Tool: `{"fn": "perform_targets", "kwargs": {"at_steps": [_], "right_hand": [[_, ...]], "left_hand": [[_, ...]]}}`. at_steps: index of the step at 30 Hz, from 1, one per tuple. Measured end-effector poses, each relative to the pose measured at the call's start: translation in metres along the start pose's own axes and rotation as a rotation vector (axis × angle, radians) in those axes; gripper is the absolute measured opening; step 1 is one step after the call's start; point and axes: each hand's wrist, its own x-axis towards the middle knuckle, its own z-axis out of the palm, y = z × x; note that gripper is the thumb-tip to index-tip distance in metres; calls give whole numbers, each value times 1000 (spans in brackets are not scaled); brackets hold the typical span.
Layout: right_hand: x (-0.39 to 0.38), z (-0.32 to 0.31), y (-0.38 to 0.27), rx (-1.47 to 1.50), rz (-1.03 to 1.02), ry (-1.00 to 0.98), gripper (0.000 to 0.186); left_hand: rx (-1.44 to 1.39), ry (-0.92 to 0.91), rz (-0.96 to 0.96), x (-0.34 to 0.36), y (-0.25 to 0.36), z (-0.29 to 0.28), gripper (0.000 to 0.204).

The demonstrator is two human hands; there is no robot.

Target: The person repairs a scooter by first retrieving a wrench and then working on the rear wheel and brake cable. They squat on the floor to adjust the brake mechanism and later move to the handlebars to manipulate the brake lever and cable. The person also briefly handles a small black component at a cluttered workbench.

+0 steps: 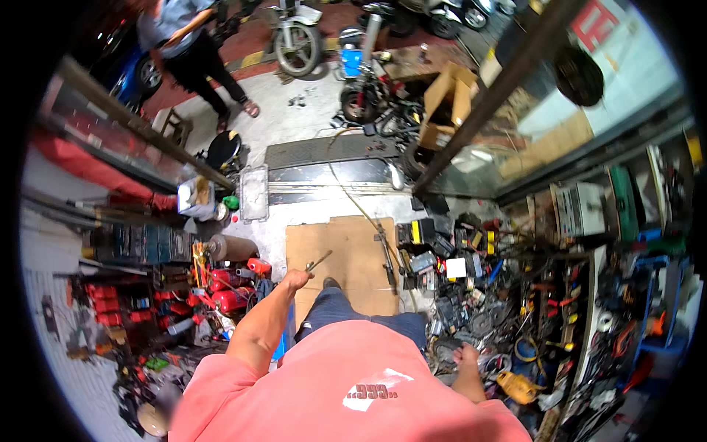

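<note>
Above the cardboard sheet [339, 243] my left hand [298, 277] grips a thin metal tool [319, 260] that points up and right; its exact type is unclear. My right hand [465, 355] is low at my right side, open with slightly bent fingers, beside a dense pile of metal parts [479, 317]; I see nothing in it. A long hand tool [388, 265] lies on the cardboard's right side, with a thin hose [353, 202] running toward the doorway.
A person [191, 59] in a blue shirt stands outside at upper left, near scooters [294, 44]. Red cylinders [230, 298] and toolboxes line my left. Batteries [418, 232], crowded shelves [571, 295] and clutter line my right. An open carton [449, 99] stands by the doorway.
</note>
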Motion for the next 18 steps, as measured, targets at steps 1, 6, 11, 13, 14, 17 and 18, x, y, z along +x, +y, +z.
{"fn": "perform_targets", "kwargs": {"at_steps": [1, 6, 11, 13, 14, 17, 18], "right_hand": [[-46, 55, -24, -136, 30, 85, 13], [-95, 196, -124, -538, -345, -230, 29], [-133, 352, -229, -707, -844, -184, 34], [-149, 378, -244, -609, -916, -166, 41], [-124, 373, -232, -516, -876, -153, 40], [-87, 365, -204, -544, -842, -40, 45], [-87, 371, -180, -532, -789, -5, 48]], "left_hand": [[12, -75, -63, -3, -8, -9, 52], [-239, -556, -41, -8, -65, -48, 52], [-320, -397, -300, 3, -102, -101, 45], [-299, -368, -292, 18, -67, -139, 43], [-251, -378, -270, 30, -43, -151, 42], [-171, -363, -217, 53, 12, -188, 40], [-144, -354, -203, 60, 25, -205, 40]]}}
